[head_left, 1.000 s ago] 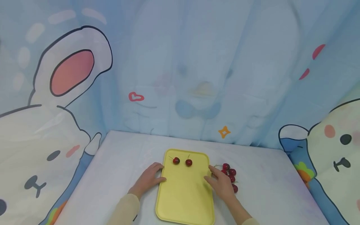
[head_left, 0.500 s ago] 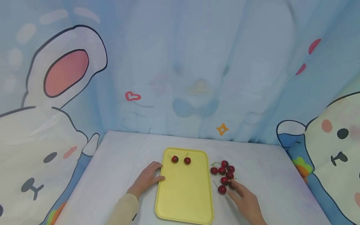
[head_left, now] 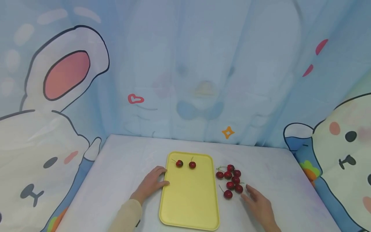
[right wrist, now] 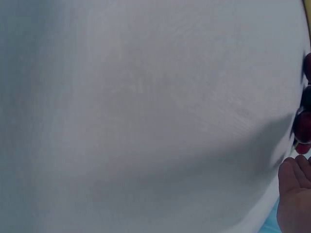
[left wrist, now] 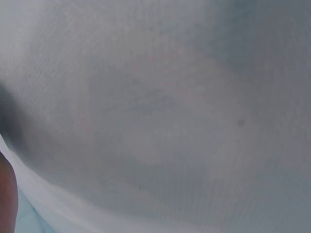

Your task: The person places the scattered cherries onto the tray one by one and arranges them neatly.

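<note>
A yellow rectangular tray point(head_left: 189, 199) lies on the table, with two stemmed cherries near its far end: a left cherry point(head_left: 179, 163) and a right cherry point(head_left: 192, 165). My left hand point(head_left: 150, 183) rests against the tray's left edge, its thumb and fingertips spread along the rim. To the right of the tray, several dark red cherries point(head_left: 236, 180) sit in a loose cluster. Just right of them is my right hand point(head_left: 259, 206), fingers loosely bent and holding nothing. The right wrist view catches part of that hand point(right wrist: 295, 194) beside a cherry point(right wrist: 303, 127).
A white cloth point(head_left: 130, 161) covers the table. Behind it hangs a pale blue curtain point(head_left: 162, 64) with cartoon animals, which also encloses both sides. The left wrist view holds mostly blurred white cloth point(left wrist: 155, 116).
My right hand has left the tray's right edge and moved right, past the cherries, uncovering the cluster. The left hand stays at the tray's left edge. The head view has shifted slightly.
</note>
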`<action>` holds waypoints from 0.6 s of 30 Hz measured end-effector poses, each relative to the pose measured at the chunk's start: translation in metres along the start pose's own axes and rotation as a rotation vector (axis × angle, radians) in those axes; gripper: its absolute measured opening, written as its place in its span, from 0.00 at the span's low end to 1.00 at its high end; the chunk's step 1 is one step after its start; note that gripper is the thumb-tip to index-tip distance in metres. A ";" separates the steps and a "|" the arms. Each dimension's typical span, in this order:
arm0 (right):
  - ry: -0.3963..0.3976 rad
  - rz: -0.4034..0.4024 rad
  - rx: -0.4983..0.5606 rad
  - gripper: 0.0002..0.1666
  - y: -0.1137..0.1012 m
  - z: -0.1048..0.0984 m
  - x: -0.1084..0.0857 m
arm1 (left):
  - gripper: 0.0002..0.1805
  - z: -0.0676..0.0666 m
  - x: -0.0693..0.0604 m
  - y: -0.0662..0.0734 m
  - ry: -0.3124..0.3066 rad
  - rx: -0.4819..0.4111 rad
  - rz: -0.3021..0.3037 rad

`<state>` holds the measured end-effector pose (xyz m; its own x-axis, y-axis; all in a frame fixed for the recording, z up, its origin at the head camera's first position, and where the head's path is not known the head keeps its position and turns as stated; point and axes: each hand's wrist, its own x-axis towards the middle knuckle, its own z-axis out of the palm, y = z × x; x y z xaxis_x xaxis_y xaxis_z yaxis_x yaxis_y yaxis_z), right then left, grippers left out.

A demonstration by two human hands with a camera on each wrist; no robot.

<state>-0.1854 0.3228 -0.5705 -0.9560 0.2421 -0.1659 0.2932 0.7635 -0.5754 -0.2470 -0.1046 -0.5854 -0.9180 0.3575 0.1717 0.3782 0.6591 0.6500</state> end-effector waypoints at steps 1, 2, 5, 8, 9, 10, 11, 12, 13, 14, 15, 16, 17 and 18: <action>0.002 0.006 -0.002 0.37 0.001 0.002 0.002 | 0.29 0.000 0.000 -0.001 -0.002 -0.003 -0.001; 0.005 0.006 -0.006 0.37 0.003 0.005 0.004 | 0.28 0.000 0.000 -0.001 -0.004 -0.004 -0.003; 0.030 -0.008 -0.016 0.36 0.004 0.013 0.010 | 0.28 0.001 0.001 -0.002 -0.003 -0.005 -0.003; 0.068 -0.028 -0.027 0.37 0.004 0.019 0.014 | 0.28 0.000 0.001 -0.002 0.001 0.002 -0.002; 0.079 -0.032 -0.030 0.37 0.003 0.020 0.015 | 0.28 0.000 0.001 -0.002 0.001 0.004 -0.002; 0.087 -0.035 -0.030 0.37 0.002 0.021 0.015 | 0.28 0.000 0.001 -0.001 0.000 0.002 -0.002; 0.091 -0.036 -0.030 0.36 0.001 0.022 0.015 | 0.28 0.000 0.001 0.000 -0.002 0.001 -0.004; 0.096 -0.039 -0.027 0.36 0.000 0.023 0.015 | 0.28 0.000 0.001 0.000 -0.004 -0.002 -0.007; 0.099 -0.044 -0.026 0.35 -0.001 0.024 0.015 | 0.28 -0.001 0.000 0.001 -0.007 -0.005 -0.010; 0.106 -0.045 -0.024 0.34 -0.002 0.025 0.015 | 0.28 -0.001 0.000 0.001 -0.008 -0.003 -0.011; 0.111 -0.046 -0.023 0.34 -0.003 0.025 0.015 | 0.28 -0.001 0.000 0.002 -0.008 -0.004 -0.013; 0.114 -0.048 -0.021 0.33 -0.004 0.026 0.015 | 0.28 -0.001 0.000 0.003 -0.008 -0.004 -0.014; 0.118 -0.048 -0.021 0.33 -0.005 0.026 0.015 | 0.28 -0.001 0.000 0.003 -0.007 -0.004 -0.016; 0.128 -0.049 -0.019 0.32 -0.005 0.026 0.015 | 0.28 -0.001 0.000 0.003 -0.006 -0.003 -0.017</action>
<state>-0.2014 0.3069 -0.5903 -0.9601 0.2776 -0.0333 0.2472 0.7873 -0.5649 -0.2457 -0.1036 -0.5823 -0.9236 0.3502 0.1562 0.3622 0.6634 0.6548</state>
